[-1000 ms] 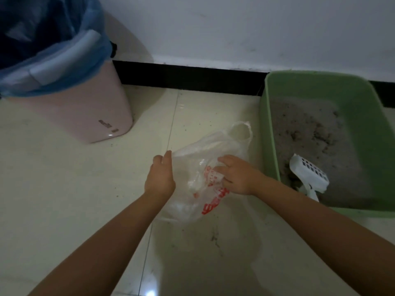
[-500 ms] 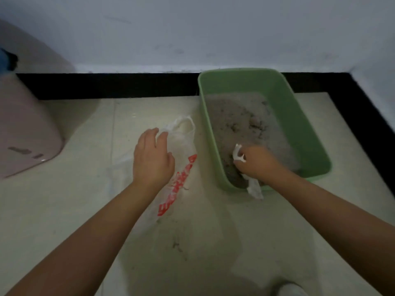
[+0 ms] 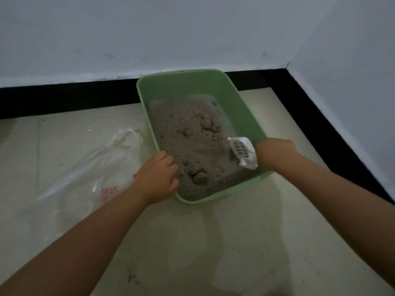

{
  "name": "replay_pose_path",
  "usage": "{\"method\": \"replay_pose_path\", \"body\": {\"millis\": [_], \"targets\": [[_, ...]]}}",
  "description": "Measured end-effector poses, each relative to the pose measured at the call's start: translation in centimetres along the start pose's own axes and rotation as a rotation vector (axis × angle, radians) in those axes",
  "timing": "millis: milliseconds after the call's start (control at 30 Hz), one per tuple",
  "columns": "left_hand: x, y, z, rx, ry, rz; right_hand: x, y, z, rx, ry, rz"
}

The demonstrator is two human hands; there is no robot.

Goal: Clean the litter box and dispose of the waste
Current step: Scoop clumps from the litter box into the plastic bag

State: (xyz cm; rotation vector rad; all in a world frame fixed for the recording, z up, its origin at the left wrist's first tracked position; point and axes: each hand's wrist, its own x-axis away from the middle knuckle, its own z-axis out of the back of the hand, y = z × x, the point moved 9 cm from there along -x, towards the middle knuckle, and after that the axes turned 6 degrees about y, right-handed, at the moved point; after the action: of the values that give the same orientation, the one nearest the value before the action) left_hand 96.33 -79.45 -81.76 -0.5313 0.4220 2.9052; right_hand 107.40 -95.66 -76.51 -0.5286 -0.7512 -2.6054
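A green litter box (image 3: 239, 107) sits on the pale tiled floor (image 3: 213, 242), its far end close to the black skirting board (image 3: 64, 97) at the foot of the white wall (image 3: 149, 35). It is filled with grey-brown litter (image 3: 181, 133), with several clumps (image 3: 201, 177) showing, one near the box's near end and others toward its middle.

The left hand (image 3: 158, 178) is at the box's near left corner, fingers curled over the rim so that it grips the edge; the knuckles reach just over the litter. The right hand (image 3: 275, 152) is at the box's right rim, fingers closed around the handle of a white slotted scoop (image 3: 242, 151). The scoop's head points into the box, tilted, with its lower edge close to the litter by the right wall; whether it touches the litter cannot be told. The nearest clump lies between the two hands, closer to the left one.

A clear plastic bag (image 3: 96, 167) with red print lies crumpled on the floor just left of the box, beside the left forearm, its handle loop toward the box's left wall. Neither hand touches it.
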Motion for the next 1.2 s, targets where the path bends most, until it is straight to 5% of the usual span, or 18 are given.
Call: {"method": "replay_pose_path", "body": {"millis": [233, 367, 567, 1200], "targets": [[-0.2, 0.3, -1.1, -0.076, -0.02, -0.142, -3.5, 1.8, -1.1, 0.073, 0.036, 0.298], [-0.3, 0.3, -1.5, -0.059, -0.047, -0.122, -4.7, 1.8, -2.7, 0.139, -0.012, 0.338], [-0.1, 0.2, -1.8, -0.053, -0.008, -0.048, -7.4, 0.9, -2.6, 0.118, 0.175, 0.373], [0.0, 0.2, -2.0, -0.078, -0.006, 0.009, -8.5, -6.7, -7.8, -0.579, 0.015, 0.462]]}}
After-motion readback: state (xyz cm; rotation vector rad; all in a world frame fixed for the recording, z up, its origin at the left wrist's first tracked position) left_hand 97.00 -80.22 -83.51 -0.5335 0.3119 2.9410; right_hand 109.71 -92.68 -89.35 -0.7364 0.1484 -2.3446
